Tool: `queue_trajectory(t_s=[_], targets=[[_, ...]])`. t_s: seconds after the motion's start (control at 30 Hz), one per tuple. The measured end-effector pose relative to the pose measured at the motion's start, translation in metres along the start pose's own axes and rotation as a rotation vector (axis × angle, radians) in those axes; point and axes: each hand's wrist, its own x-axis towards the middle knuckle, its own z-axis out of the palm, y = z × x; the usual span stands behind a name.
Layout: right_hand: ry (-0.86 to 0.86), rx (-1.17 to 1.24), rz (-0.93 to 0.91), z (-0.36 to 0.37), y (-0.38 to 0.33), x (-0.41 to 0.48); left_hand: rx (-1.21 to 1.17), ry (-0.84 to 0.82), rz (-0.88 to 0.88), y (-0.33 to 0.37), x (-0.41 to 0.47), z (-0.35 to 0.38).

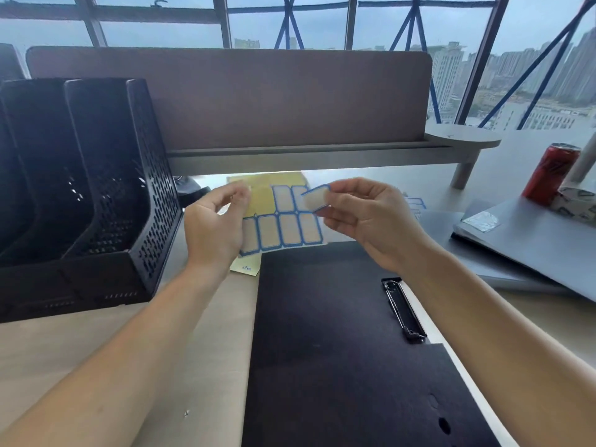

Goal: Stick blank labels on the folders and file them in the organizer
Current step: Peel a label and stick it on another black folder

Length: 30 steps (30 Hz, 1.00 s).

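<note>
A yellow sheet of blue-bordered blank labels (280,221) is held up over the desk; my left hand (216,224) grips its left edge. My right hand (358,214) pinches one peeled label (316,197) by its right end, just off the sheet's upper right. Below both hands lies an open black folder (335,350) with a metal clip (403,308) near its right side. A black mesh organizer (96,188) with empty upright slots stands at the left.
A stack of grey folders (529,250) lies at the right, with a red can (548,172) and a small patterned box (577,203) behind it. A grey shelf riser (306,153) and a desk partition (258,98) run along the back. Another label sheet (414,203) lies behind my right hand.
</note>
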Motion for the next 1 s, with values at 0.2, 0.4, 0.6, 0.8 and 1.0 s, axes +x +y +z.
queue_trajectory(t_s=[0.2, 0.4, 0.6, 0.8, 1.0], targets=[[-0.051, -0.035, 0.153, -0.005, 0.021, 0.008, 0.318, -0.015, -0.035, -0.031, 0.013, -0.021], [-0.052, -0.101, 0.369, -0.01, 0.061, 0.012, 0.734, -0.159, -0.116, -0.046, 0.02, -0.038], [0.03, 0.097, 0.457, -0.019, 0.074, 0.016, 1.029, -0.307, -0.04, -0.051, 0.016, -0.027], [0.073, 0.28, 0.497, -0.024, 0.072, 0.011, 0.938, -0.734, 0.131, -0.053, -0.01, -0.002], [0.036, 0.29, 0.471, -0.045, 0.071, -0.005, 1.234, -0.693, 0.135, -0.062, -0.005, -0.007]])
